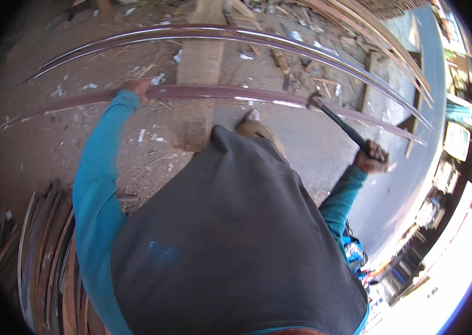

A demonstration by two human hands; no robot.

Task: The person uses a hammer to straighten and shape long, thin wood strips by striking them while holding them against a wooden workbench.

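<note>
A long reddish-brown strip (219,92), like a length of moulding, runs from left to right in front of me, with pale patches along its right half. My left hand (137,91) grips it left of the middle, the fingers partly hidden. In my right hand (372,159) is a hammer (341,120), held closed around the lower part of its dark handle. The hammer's head is at the right part of the strip; I cannot tell whether it touches. Under the strip lies a wide wooden plank (198,72) pointing away from me.
Two more long dark strips (191,34) with shiny edges lie beyond. Wood scraps (280,60) and white bits litter the floor. Several long boards (381,33) lie at the far right. A bundle of wooden strips (49,257) is at my near left. My foot (253,116) is beside the plank.
</note>
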